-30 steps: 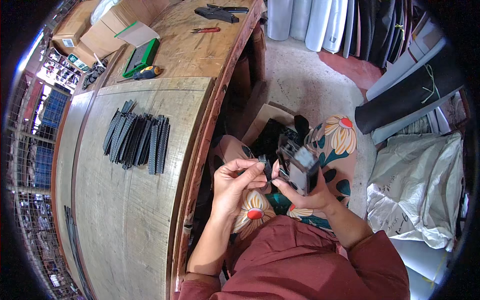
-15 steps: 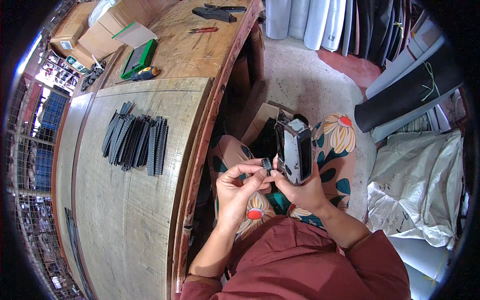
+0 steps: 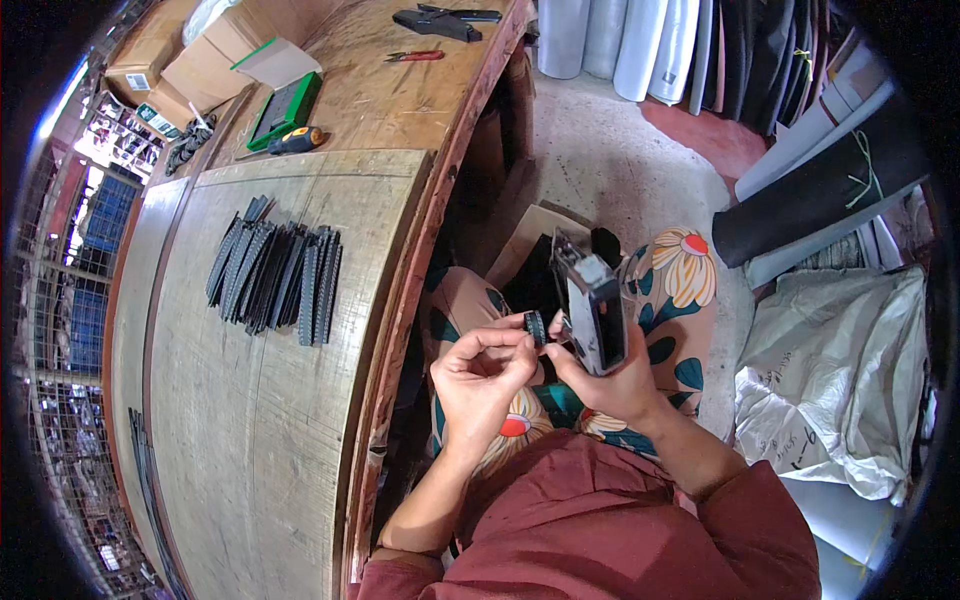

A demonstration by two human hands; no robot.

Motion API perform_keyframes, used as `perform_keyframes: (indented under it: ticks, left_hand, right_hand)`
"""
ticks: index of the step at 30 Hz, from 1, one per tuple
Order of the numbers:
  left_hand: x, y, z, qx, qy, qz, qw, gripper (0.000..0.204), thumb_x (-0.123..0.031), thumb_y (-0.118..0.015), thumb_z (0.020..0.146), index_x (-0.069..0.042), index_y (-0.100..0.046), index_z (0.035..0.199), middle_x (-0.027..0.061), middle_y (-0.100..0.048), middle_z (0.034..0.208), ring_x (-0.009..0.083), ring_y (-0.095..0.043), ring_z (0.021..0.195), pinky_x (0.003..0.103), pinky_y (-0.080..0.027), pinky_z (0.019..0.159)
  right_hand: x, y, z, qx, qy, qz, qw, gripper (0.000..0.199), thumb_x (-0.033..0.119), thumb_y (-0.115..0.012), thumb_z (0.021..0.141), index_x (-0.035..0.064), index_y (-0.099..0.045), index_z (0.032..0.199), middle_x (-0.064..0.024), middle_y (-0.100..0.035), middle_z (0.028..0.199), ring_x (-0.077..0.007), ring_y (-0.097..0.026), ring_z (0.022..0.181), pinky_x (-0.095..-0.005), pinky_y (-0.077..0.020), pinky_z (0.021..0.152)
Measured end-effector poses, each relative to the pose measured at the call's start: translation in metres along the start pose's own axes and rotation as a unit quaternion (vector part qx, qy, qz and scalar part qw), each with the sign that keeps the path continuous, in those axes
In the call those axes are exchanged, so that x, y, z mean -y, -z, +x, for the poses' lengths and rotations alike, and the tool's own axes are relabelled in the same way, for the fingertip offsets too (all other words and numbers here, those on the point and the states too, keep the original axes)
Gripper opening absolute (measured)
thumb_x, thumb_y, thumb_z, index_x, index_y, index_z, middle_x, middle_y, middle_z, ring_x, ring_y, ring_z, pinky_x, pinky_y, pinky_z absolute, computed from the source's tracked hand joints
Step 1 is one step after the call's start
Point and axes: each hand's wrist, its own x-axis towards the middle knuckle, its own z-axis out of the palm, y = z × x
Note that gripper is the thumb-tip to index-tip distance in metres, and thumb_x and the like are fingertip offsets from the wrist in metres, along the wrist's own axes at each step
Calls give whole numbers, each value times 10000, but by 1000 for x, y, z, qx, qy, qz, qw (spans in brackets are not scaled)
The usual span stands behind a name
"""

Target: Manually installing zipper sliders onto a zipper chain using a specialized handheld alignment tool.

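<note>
Black strip with pale stitching, bent into a small loop (image 3: 535, 328): one was held above the person's lap, left of one worn grey-and-black metal hand tool (image 3: 592, 312). The left hand (image 3: 475, 368) pinched the loop between its fingertips; the right hand (image 3: 618, 388) grasped the tool's near end, and whether its thumb touched the loop could not be told. One heap of flat black stitched strips (image 3: 272, 272), too overlapped to count, lay on the pale wooden board (image 3: 280, 430). The board's right edge ran left of both hands, with a band of wood between it and the heap; pale concrete floor (image 3: 600, 150) stretched beyond the knees. The loop's long axis ran roughly away from the body, its far end leaning slightly left; the tool's far end likewise pointed away and left.
</note>
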Motion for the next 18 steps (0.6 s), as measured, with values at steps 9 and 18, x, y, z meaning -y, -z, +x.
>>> perform_keyframes:
  ticks: [9, 18]
  left_hand:
    - [-12, 35, 10, 25, 54, 6, 998, 78, 67, -653, 786, 70, -636, 862, 170, -644, 1008, 171, -671, 783, 264, -549, 711]
    - [-18, 30, 2, 53, 18, 105, 993, 82, 36, -668, 773, 60, -649, 849, 166, -652, 995, 141, -655, 791, 255, -553, 699]
  right_hand:
    - [5, 58, -7, 187, 99, -394, 895, 547, 143, -712, 516, -4, -499, 999, -178, -546, 882, -379, -558, 843, -416, -454, 738]
    - [10, 57, 3, 230, 146, -433, 859, 524, 157, -712, 494, -12, -483, 935, -186, -540, 859, -375, -551, 841, -413, -445, 762]
